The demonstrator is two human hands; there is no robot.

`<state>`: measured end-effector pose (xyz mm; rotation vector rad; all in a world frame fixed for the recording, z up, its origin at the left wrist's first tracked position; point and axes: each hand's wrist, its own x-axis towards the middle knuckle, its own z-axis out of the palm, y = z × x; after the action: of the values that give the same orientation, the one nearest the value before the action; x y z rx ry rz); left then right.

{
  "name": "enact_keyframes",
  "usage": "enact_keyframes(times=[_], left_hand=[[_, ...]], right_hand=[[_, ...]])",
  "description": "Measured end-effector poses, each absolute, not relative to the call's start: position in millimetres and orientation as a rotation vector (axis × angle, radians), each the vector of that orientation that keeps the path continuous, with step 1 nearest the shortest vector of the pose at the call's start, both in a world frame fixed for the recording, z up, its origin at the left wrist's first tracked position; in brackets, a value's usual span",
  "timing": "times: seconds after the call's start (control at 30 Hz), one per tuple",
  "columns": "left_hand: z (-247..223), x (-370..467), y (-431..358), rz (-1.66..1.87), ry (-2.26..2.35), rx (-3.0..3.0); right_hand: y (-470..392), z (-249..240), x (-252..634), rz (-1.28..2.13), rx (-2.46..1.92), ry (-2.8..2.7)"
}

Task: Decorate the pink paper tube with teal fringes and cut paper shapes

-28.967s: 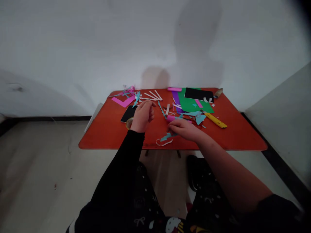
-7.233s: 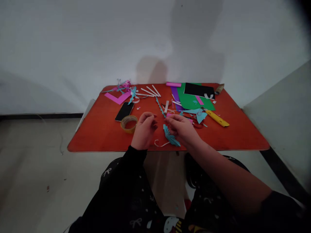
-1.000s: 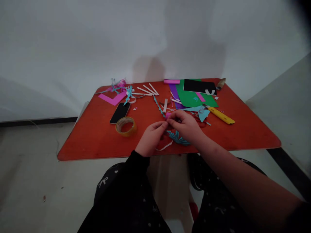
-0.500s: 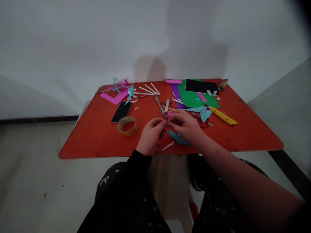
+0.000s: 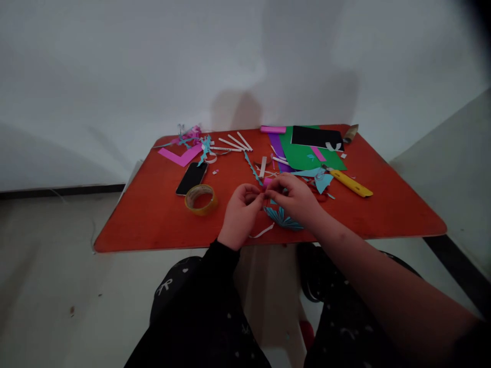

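My left hand [image 5: 241,212] and my right hand [image 5: 293,198] meet fingertip to fingertip above the front middle of the red table [image 5: 153,220]. Both are pinched closed; what sits between the fingertips is too small to make out. Just below my right hand lies a pleated blue paper fan [image 5: 283,219]. A thin white paper strip [image 5: 263,231] rests near the table's front edge, below my hands. Behind the fingers is a small pink piece [image 5: 267,181], partly hidden, beside a jagged blue strip [image 5: 252,166].
Left of my hands are a yellow tape roll [image 5: 201,200] and a black phone [image 5: 192,178]. To the right lies a yellow cutter [image 5: 351,183]. Farther back are green paper [image 5: 303,158], a black sheet [image 5: 317,137], white sticks [image 5: 235,141] and pink paper [image 5: 181,155].
My fingers have shifted slightly, with the left hand's fingers more curled and raised. More of the blue fan shows below my right hand.
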<state>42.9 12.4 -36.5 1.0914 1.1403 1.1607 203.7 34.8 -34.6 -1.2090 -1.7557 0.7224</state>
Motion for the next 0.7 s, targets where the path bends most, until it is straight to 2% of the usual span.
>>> enact_keyframes(times=[0.17,0.47,0.7], left_hand=[[-36,45,12,1.187,1.152,1.097],[-37,42,14,1.225,1.211,1.103],[-40,42,15,1.251,1.233,1.151]], right_hand=[[38,-41,206,0.865,-1.254,-1.585],[22,-36,201,0.536,-1.160,-1.750],[19,-39,198,0.464,-1.156,-1.836]])
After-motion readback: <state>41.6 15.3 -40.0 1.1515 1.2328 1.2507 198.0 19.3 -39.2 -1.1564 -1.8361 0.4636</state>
